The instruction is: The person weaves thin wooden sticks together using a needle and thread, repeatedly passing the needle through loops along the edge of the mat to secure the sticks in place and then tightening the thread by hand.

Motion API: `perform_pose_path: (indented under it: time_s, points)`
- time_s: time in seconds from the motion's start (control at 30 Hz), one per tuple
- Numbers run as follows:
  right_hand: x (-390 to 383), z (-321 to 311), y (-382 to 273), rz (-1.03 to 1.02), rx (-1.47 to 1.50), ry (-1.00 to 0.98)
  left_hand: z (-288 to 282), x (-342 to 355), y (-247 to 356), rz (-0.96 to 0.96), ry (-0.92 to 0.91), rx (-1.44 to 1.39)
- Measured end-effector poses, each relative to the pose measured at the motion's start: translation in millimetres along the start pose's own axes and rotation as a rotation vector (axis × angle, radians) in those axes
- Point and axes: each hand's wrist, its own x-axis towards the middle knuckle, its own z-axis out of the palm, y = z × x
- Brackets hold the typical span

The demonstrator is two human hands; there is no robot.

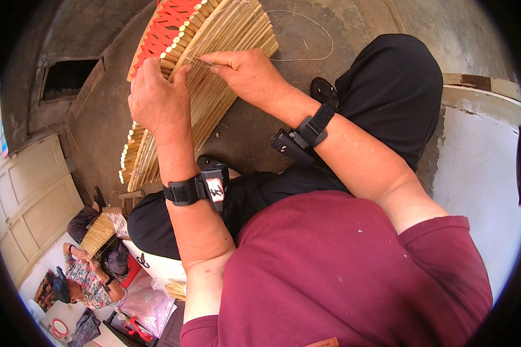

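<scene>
A panel of thin, pale bamboo-like sticks [214, 95] stands in front of me, its sticks side by side with round cut ends along the edge. Red zigzag strips [171, 17] show on its far face. At the upper left edge of the panel, my left hand [159, 104] is closed, thumb and fingers pinching the edge. Just right of it, my right hand [252, 78] pinches a thin pale cord [200, 59] that crosses the sticks. Its fingertips are close to the left thumb. What lies inside the left fingers is partly hidden.
A loop of thin cord [331, 40] lies on the grey floor to the right of the panel. My black-trousered knee [391, 87] rises at the right. At the lower left, another person [90, 280] sits handling a similar stick panel [97, 234], near a bundle of sticks [176, 288].
</scene>
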Motion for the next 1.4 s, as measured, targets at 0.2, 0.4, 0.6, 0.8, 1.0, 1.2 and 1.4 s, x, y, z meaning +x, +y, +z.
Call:
perform_pose_path:
  time_s: [0.2,0.4,0.6,0.8,1.0,1.2,1.4]
  points:
    - [0.3,4.7,4.0,-0.003,0.035,0.022,1.7,-0.4,-1.8,0.021,0.023,-0.011]
    - [-0.6,1.4,-1.1,0.041,0.019,-0.006,1.6,-1.2,-1.1,0.016,0.019,-0.012]
    - [-0.1,2.4,2.1,0.017,0.022,0.008,2.1,-0.6,0.0,0.014,0.011,0.009]
    - [-0.1,-0.5,1.0,0.106,0.055,-0.05,2.4,-2.0,-0.5,0.019,0.03,0.002]
    - [-1.1,0.2,2.1,0.093,0.076,-0.029,-0.4,-2.6,1.6,0.014,0.019,-0.001]
    - [-1.6,0.3,3.0,0.065,0.08,-0.022,-0.9,-2.9,3.2,0.007,0.021,-0.002]
    - [-1.6,-0.5,1.2,0.059,0.072,-0.029,1.0,-3.3,1.5,0.02,0.041,0.001]
